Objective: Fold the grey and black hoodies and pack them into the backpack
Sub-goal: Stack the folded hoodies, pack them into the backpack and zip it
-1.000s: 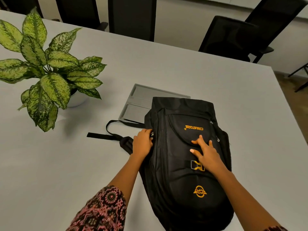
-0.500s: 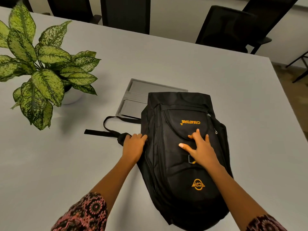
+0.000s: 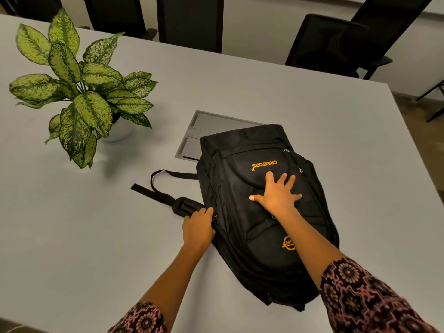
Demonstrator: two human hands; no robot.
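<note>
Flat and spread wide, the fingers [image 3: 269, 180] of the right hand [image 3: 276, 198] pressed on the front pocket of the black backpack [image 3: 240, 212], thumb pointing left. The left hand [image 3: 198, 228] sat at the pack's left side seam with its fingers curled inward. Their tips were hidden against the fabric, so I could not tell whether they pinched anything.

The backpack lay front-up on the grey desk [image 3: 96, 236], its top end away from the person and its base nearest them. Just left of the left hand, a padded shoulder strap [image 3: 185, 206] and a thin looped webbing strap [image 3: 165, 174] trailed out over the desk. Beyond the pack's top, partly under it, was a grey recessed panel [image 3: 209, 123] set in the desk. Further left stood a leafy plant [image 3: 81, 92] in a white pot [image 3: 120, 132], well apart from the pack. Dark chairs [image 3: 331, 44] lined the far edge.

The pack looked full and rounded, with orange lettering [image 3: 264, 164] upside down near its top and an orange round logo [image 3: 288, 245] partly covered by the right forearm. Patterned sleeves [image 3: 360, 296] covered both upper arms.
</note>
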